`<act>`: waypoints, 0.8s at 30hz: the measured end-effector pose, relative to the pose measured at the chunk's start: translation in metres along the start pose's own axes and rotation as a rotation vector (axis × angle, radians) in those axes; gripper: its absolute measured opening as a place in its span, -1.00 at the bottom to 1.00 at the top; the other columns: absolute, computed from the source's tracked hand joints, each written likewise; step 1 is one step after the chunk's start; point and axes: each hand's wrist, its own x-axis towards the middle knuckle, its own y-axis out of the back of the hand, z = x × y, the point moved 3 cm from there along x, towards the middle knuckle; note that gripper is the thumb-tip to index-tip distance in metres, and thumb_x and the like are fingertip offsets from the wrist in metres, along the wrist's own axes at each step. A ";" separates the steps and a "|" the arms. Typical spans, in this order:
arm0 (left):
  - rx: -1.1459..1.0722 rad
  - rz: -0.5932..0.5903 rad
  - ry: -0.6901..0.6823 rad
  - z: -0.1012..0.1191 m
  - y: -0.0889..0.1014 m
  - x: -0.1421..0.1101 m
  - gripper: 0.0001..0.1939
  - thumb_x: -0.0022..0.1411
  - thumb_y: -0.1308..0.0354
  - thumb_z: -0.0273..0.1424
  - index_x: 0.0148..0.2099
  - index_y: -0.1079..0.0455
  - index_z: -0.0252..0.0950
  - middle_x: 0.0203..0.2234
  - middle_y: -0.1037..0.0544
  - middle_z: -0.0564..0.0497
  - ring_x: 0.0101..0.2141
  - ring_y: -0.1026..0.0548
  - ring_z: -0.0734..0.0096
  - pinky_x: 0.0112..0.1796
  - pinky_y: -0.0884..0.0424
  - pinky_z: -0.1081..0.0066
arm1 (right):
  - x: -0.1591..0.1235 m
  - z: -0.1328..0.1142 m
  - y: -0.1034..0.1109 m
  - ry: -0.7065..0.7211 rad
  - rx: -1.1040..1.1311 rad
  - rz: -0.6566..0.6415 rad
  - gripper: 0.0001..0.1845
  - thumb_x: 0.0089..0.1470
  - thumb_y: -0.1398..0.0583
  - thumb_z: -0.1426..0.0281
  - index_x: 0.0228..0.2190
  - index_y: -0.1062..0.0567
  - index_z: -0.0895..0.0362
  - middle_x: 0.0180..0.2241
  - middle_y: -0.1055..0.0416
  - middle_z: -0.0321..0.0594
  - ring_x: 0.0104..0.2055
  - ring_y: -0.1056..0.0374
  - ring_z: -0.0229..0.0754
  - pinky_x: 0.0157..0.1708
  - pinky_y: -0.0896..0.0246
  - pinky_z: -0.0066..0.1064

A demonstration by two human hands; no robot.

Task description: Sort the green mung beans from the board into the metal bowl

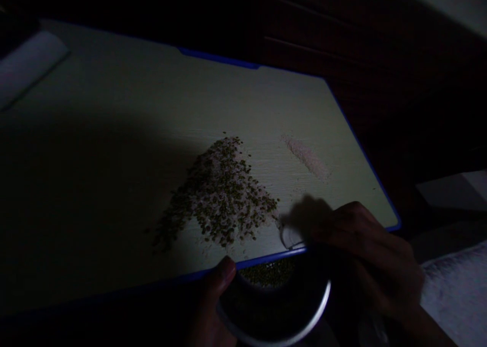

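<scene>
A pile of green beans mixed with pale rice-like grains [224,189] lies on the light tabletop [160,93]. To its right is a separate narrow strip of pale grains [306,157]. My left hand [218,296] grips the rim of a round metal bowl [321,306] just below the table's near edge, thumb up. Green beans [270,272] show inside the bowl. My right hand [373,258] is closed on a small pale, curved-edged piece [292,235] at the table edge above the bowl; its kind is unclear in the dim light.
A blue edging [365,151] runs round the table. A white object [32,65] sits at the far left. Dark drawer fronts [312,37] stand behind the table, and a light textured surface [456,291] is at lower right. Shadow covers the left part of the tabletop.
</scene>
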 end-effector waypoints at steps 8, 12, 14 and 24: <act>-0.020 0.010 0.009 0.000 0.004 0.006 -0.50 0.10 -0.42 -0.28 0.13 -0.58 -0.08 -0.18 -0.76 0.04 0.09 -0.58 -0.07 0.15 -0.46 0.10 | -0.002 0.000 -0.007 -0.073 0.008 0.050 -0.47 0.07 -0.13 0.70 0.05 -0.52 0.16 -0.15 -0.56 -0.07 -0.14 -0.44 -0.04 -0.24 -0.33 -0.14; -0.088 -0.013 0.036 -0.001 0.003 0.004 -0.45 0.00 -0.48 -0.37 0.10 -0.59 -0.08 -0.19 -0.77 0.03 0.09 -0.57 -0.09 0.11 -0.50 0.12 | -0.004 0.004 -0.004 -0.142 -0.142 0.103 -0.52 0.14 -0.15 0.62 0.06 -0.52 0.10 -0.12 -0.55 -0.11 -0.10 -0.42 -0.04 -0.20 -0.32 -0.19; -0.131 -0.026 0.044 -0.001 0.000 0.002 -0.39 -0.06 -0.52 -0.40 0.10 -0.58 -0.05 -0.18 -0.76 0.05 0.09 -0.57 -0.11 0.11 -0.50 0.09 | -0.005 0.007 0.000 -0.212 -0.220 0.126 -0.57 0.17 -0.15 0.57 0.04 -0.54 0.07 -0.12 -0.54 -0.15 -0.10 -0.41 -0.07 -0.22 -0.31 -0.23; -0.105 -0.008 0.004 -0.002 0.000 0.002 -0.30 0.05 -0.46 -0.39 0.25 -0.45 -0.04 -0.08 -0.74 0.02 0.12 -0.55 -0.08 0.12 -0.50 0.09 | 0.017 -0.001 -0.004 -0.041 -0.097 0.024 -0.57 0.13 -0.14 0.60 0.01 -0.54 0.13 -0.18 -0.55 -0.09 -0.12 -0.42 0.00 -0.22 -0.33 -0.14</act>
